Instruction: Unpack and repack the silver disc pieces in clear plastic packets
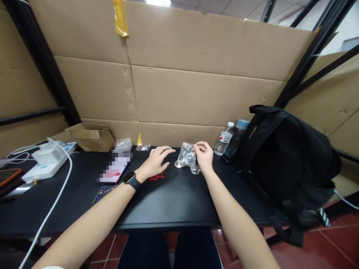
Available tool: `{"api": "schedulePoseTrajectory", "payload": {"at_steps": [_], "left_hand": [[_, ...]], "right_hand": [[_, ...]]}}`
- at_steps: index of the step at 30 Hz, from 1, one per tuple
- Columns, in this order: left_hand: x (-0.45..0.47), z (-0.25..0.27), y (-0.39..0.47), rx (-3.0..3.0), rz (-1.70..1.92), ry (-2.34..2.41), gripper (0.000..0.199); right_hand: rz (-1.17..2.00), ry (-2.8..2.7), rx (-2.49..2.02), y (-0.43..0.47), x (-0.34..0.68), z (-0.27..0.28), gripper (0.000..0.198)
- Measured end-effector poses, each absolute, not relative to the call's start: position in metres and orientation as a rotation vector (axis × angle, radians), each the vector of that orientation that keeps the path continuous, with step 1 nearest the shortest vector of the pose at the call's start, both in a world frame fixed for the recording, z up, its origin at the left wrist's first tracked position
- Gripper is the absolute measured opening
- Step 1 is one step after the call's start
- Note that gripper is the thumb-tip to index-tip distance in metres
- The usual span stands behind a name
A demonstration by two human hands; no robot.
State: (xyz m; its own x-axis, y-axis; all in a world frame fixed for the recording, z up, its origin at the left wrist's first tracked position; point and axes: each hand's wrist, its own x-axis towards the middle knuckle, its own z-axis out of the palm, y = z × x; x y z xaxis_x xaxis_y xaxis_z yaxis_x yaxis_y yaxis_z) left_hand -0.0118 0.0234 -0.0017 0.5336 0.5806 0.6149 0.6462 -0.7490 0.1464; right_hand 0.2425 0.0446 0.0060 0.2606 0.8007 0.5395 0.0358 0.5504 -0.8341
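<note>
R hand [204,156] pinches plastic bag [187,154]; L hand [156,161] flat, empty. Backpack [286,157] right.

Black table [174,201] — bottles [223,139], backpack [286,149], power strip [47,164], cardboard box [91,137].

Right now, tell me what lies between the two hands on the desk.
Head view: between the left hand and the right hand lie a clear plastic bag and a small metal disc.

Makeshift workstation inside an office-type room. Black surface [174,201] enclosed by taped cardboard panels [179,74] fixed against black metal framing [314,52]. Ceiling tiles visible above. White power strip [47,164], water bottles [224,139] and black backpack [288,157] present; red tiled floor [331,246].
</note>
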Motion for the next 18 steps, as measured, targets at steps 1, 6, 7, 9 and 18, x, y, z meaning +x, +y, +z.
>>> {"api": "schedulePoseTrajectory", "payload": {"at_steps": [1,6,7,9,18], "left_hand": [[-0.008,0.0,0.02,-2.638,-1.02,-1.038,0.052],[0.008,0.003,0.008,-2.471,-1.129,-0.882,0.026],[0.009,0.002,0.008,-2.433,-1.15,-0.86,0.023],[0.008,0.001,0.008,-2.376,-1.191,-0.836,0.018],[-0.004,0.003,0.013,-2.284,-1.29,-0.884,0.013]], "right_hand": [[0.642,-1.203,-0.843,0.043,0.239,0.006,0.03],[0.726,-1.191,-0.828,0.035,0.226,0.008,0.031],[0.741,-1.196,-0.825,0.034,0.224,0.008,0.032],[0.771,-1.209,-0.815,0.032,0.221,0.01,0.034],[1.022,-1.354,-0.74,0.025,0.223,0.011,0.058]]}}
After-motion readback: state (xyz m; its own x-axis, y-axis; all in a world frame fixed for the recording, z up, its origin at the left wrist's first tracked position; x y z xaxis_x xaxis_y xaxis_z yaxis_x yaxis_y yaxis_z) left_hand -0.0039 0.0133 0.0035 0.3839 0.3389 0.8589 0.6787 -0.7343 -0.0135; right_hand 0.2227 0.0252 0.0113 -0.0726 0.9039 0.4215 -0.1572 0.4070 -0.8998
